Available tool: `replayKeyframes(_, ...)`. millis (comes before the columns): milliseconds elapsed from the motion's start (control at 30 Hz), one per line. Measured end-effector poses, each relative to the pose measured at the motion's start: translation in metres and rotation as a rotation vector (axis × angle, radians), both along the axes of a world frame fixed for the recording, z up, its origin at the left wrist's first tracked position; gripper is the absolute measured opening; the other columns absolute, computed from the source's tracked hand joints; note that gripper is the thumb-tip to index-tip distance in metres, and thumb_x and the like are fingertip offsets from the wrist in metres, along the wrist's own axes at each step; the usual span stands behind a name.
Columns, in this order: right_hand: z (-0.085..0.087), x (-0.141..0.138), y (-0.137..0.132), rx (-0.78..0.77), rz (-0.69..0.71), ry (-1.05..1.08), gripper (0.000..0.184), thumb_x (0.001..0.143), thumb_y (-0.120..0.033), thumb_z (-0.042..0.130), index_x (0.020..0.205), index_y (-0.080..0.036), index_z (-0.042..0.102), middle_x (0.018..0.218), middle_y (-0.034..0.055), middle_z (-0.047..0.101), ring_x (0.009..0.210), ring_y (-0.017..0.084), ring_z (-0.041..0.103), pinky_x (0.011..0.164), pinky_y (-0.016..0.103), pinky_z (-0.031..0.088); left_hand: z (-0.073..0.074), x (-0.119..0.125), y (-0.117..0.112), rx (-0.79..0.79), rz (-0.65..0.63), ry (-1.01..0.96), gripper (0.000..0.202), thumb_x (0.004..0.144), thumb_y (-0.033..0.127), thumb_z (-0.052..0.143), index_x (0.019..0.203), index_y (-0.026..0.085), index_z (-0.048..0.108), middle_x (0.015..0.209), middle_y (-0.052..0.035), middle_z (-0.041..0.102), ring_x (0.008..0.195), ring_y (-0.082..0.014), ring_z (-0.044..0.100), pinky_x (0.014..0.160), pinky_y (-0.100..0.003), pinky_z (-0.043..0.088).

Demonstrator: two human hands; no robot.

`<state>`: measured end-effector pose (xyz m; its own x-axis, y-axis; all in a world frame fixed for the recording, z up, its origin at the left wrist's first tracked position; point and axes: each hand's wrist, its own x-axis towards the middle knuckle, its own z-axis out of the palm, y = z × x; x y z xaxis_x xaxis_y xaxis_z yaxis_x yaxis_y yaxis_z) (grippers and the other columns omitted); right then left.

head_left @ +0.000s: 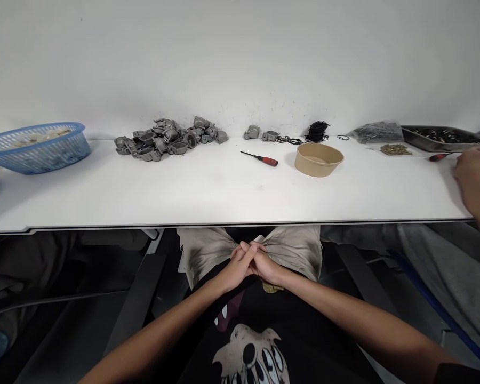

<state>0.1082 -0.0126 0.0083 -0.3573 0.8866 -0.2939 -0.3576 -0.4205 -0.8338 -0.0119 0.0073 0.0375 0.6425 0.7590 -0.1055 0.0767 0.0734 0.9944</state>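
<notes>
My left hand (237,271) and my right hand (265,265) rest clasped together in my lap, below the table edge. Their fingers are interlaced and closed, and no object shows between them. On the table ahead lies a screwdriver (269,161) with a red and black handle, its shaft pointing left. To its right stands a brown paper bowl (319,168), which looks empty. Behind the bowl are a bundle of black rings (317,131) and a few loose ones. Two grey molded parts (252,132) sit near the wall, apart from a larger heap of grey parts (160,144).
A blue plastic basket (56,154) with pale pieces stands at the far left. At the right are a clear bag (378,132), a pile of small brass-coloured screws (395,150), a dark tray (424,142) and another screwdriver (438,157). Another person's hand (474,162) reaches in there.
</notes>
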Motion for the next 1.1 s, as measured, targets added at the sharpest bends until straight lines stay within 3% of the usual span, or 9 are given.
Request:
replayKeyframes(433, 0.004, 0.001, -0.002, 0.007, -0.005, -0.008, 0.063, 0.080, -0.079, 0.064, 0.092, -0.017, 0.064, 0.089, 0.0058, 0.065, 0.085, 0.020, 0.065, 0.064, 0.028, 0.055, -0.012, -0.001, 0.002, -0.038, -0.027, -0.021, 0.057, 0.099, 0.065, 0.039, 0.119, 0.020, 0.068, 0.130, -0.0113, 0.066, 0.126, -0.0273, 0.058, 0.119, -0.048, 0.041)
replayKeyframes(767, 0.006, 0.002, -0.001, 0.007, 0.014, -0.022, 0.063, 0.080, -0.078, 0.064, 0.094, -0.017, 0.063, 0.090, 0.0062, 0.066, 0.084, 0.020, 0.065, 0.064, 0.029, 0.056, -0.005, -0.001, 0.003, 0.020, -0.029, 0.012, 0.059, 0.099, 0.065, 0.038, 0.115, 0.018, 0.070, 0.123, -0.0121, 0.068, 0.123, -0.0278, 0.059, 0.114, -0.046, 0.046)
replayKeyframes(933, 0.007, 0.003, -0.002, -0.004, 0.008, -0.030, 0.058, 0.087, -0.075, 0.058, 0.094, -0.017, 0.063, 0.086, 0.0062, 0.065, 0.083, 0.020, 0.066, 0.068, 0.032, 0.058, -0.009, 0.001, 0.002, -0.067, -0.037, -0.037, 0.056, 0.099, 0.065, 0.040, 0.116, 0.019, 0.068, 0.126, -0.0106, 0.067, 0.126, -0.0269, 0.058, 0.117, -0.044, 0.043)
replayKeyframes(1100, 0.010, 0.002, -0.003, 0.002, 0.021, -0.031, 0.056, 0.090, -0.072, 0.055, 0.093, -0.016, 0.063, 0.087, 0.0070, 0.066, 0.080, 0.020, 0.066, 0.068, 0.034, 0.058, -0.014, 0.001, 0.002, -0.036, -0.039, -0.041, 0.055, 0.099, 0.064, 0.040, 0.112, 0.019, 0.068, 0.117, -0.0089, 0.068, 0.117, -0.0248, 0.062, 0.116, -0.043, 0.044)
